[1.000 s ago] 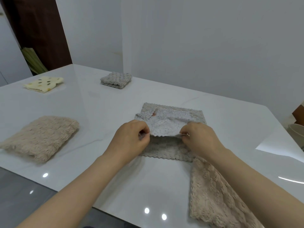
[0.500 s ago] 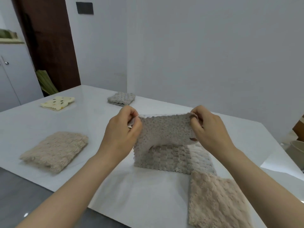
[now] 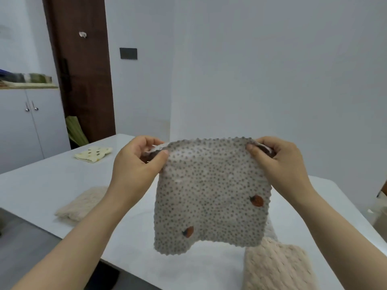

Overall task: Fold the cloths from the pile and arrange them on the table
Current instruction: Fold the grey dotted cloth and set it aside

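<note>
At frame centre I see dotted cloth hanging over surface; left hand pinches its upper-left corner, right hand upper-right; beige cloth lies lower right.

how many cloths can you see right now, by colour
grey dotted cloth, pinched by left hand and right hand: 1
beige cloth on the left and beige cloth at lower right: 2
yellow spotted cloth: 1
total: 4; a pale edge behind the held cloth is too hidden to count
</note>
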